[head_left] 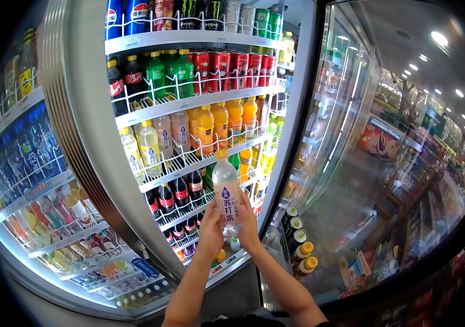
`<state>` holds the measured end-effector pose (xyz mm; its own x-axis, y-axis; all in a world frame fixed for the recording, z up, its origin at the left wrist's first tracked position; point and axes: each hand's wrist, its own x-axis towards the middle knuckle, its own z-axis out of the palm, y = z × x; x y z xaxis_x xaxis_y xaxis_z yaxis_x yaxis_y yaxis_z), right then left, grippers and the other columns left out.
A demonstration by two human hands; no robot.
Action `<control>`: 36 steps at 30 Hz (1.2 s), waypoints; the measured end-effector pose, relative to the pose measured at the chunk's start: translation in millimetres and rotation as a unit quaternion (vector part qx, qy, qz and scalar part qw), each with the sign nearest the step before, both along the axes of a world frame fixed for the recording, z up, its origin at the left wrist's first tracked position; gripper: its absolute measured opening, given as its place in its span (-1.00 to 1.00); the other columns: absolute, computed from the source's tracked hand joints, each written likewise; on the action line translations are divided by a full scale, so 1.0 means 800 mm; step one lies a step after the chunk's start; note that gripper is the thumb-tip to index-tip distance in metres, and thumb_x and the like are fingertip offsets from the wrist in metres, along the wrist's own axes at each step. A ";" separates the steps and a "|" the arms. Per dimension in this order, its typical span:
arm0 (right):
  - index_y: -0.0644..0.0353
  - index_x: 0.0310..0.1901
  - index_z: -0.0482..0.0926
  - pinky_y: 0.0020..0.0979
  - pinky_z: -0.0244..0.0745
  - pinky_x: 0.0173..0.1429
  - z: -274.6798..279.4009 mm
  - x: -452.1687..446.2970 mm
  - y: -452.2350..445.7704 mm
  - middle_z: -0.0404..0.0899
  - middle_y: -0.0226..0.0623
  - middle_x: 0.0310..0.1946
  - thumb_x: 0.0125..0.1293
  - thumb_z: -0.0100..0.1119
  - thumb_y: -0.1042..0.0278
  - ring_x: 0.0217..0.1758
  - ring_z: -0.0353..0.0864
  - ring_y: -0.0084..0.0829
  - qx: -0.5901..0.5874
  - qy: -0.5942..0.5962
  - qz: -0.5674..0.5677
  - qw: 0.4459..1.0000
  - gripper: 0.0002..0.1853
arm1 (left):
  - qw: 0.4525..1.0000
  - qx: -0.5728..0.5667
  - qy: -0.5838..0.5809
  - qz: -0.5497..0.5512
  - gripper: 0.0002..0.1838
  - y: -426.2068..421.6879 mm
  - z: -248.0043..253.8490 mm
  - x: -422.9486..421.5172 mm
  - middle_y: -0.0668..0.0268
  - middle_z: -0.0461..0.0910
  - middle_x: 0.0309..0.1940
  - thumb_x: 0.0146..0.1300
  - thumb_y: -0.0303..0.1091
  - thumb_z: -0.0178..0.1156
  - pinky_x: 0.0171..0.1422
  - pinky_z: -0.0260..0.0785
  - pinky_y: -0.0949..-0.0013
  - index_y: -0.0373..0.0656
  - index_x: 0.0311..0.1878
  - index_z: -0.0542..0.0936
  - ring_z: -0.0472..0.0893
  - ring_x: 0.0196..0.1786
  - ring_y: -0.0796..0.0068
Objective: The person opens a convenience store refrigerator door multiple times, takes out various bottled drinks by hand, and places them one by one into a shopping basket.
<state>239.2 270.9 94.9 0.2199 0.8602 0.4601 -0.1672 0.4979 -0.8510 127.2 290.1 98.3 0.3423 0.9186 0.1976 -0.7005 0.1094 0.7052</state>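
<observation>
A clear bottle (227,191) with a yellow cap and a purple-marked label is held upright in front of the open fridge. My left hand (210,229) wraps round its lower left side. On the lower right side, my right hand (248,220) is closed round the same bottle. Behind it, a wire-fronted shelf (189,103) carries orange bottles (205,126) and, to their left, similar clear bottles (164,132) with purple marks. Dark bottles (181,191) stand on the shelf below.
The glass door (330,163) stands open at the right, with cans (296,223) and yellow-capped bottles (309,264) low beside it. Higher shelves hold red cans (220,66) and green bottles (183,68). Another lit fridge section (36,191) is at the left, past a metal post (80,131).
</observation>
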 end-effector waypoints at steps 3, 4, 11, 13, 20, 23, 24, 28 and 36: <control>0.27 0.52 0.07 -0.36 0.34 0.38 -0.031 -0.002 -0.010 0.32 -0.15 0.38 0.58 -0.27 -0.12 0.34 0.42 -0.39 -0.033 0.075 0.012 0.997 -0.29 | 0.997 0.046 0.042 -0.035 -0.24 -0.019 -0.020 -0.007 0.23 0.30 0.45 0.40 -0.52 0.04 0.41 0.22 0.39 -0.14 0.61 -0.01 0.37 0.39 0.43; 0.26 0.53 0.07 -0.36 0.33 0.39 -0.039 -0.005 -0.020 0.33 -0.17 0.38 0.58 -0.29 -0.12 0.34 0.42 -0.38 -0.046 0.086 0.021 0.995 -0.29 | 0.994 0.047 0.096 -0.031 -0.22 -0.029 -0.026 -0.014 0.26 0.34 0.39 0.40 -0.49 0.07 0.29 0.27 0.45 -0.10 0.61 -0.01 0.42 0.30 0.49; 0.24 0.55 0.01 -0.31 0.12 0.53 -0.046 -0.024 -0.063 0.17 -0.17 0.49 0.61 -0.48 -0.09 0.50 0.23 -0.32 -0.023 0.033 0.007 0.999 -0.32 | 0.971 0.092 0.220 -0.001 -0.13 -0.067 -0.043 -0.049 0.24 0.52 0.08 0.33 -0.48 0.23 0.12 0.42 0.43 -0.05 0.62 0.00 0.54 0.03 0.54; 0.23 0.56 0.00 -0.30 0.16 0.51 -0.040 -0.028 -0.084 0.17 -0.16 0.49 0.60 -0.44 -0.14 0.49 0.25 -0.32 -0.002 -0.001 0.006 1.000 -0.28 | 0.975 0.097 0.199 0.025 -0.12 -0.094 -0.034 -0.051 0.18 0.53 0.16 0.31 -0.50 0.26 0.12 0.44 0.40 -0.14 0.60 0.01 0.56 0.00 0.53; 0.34 0.53 0.04 -0.28 0.19 0.50 -0.019 -0.018 -0.137 0.22 -0.06 0.46 0.54 -0.31 -0.20 0.48 0.28 -0.27 0.026 0.071 0.146 0.986 -0.20 | 0.976 0.073 0.155 0.134 -0.11 -0.180 -0.034 -0.033 0.18 0.51 0.20 0.24 -0.56 0.29 0.28 0.38 0.38 -0.09 0.59 0.08 0.53 0.18 0.44; 0.38 0.50 0.09 -0.30 0.18 0.50 -0.019 -0.025 -0.156 0.24 -0.03 0.45 0.55 -0.27 -0.15 0.48 0.27 -0.28 0.029 0.066 0.168 0.983 -0.23 | 0.973 0.067 0.130 0.179 -0.14 -0.216 -0.035 -0.032 0.17 0.45 0.28 0.22 -0.60 0.25 0.36 0.34 0.33 -0.11 0.57 0.11 0.48 0.27 0.39; 0.39 0.49 0.12 -0.31 0.18 0.49 -0.019 -0.030 -0.164 0.25 -0.03 0.44 0.56 -0.26 -0.10 0.48 0.27 -0.28 0.036 0.074 0.174 0.981 -0.27 | 0.964 0.082 0.142 0.211 -0.14 -0.225 -0.035 -0.034 0.16 0.48 0.24 0.22 -0.55 0.25 0.35 0.35 0.32 -0.14 0.58 0.10 0.51 0.24 0.38; 0.40 0.47 0.13 -0.34 0.18 0.49 -0.014 -0.052 -0.203 0.32 -0.01 0.40 0.58 -0.18 0.03 0.46 0.31 -0.29 0.014 0.020 0.193 0.981 -0.35 | 0.945 0.084 0.158 0.273 -0.12 -0.283 -0.028 -0.057 0.11 0.42 0.33 0.22 -0.41 0.30 0.39 0.30 0.31 -0.26 0.56 0.09 0.47 0.31 0.33; 0.23 0.51 0.15 -0.35 0.38 0.37 -0.031 -0.078 -0.255 0.35 -0.11 0.37 0.46 0.13 0.41 0.35 0.42 -0.34 -0.079 -0.067 0.430 0.897 -0.35 | 0.921 0.022 0.144 0.361 -0.13 -0.398 -0.073 -0.115 0.18 0.46 0.24 0.24 -0.64 0.20 0.26 0.39 0.39 -0.10 0.59 0.07 0.51 0.22 0.42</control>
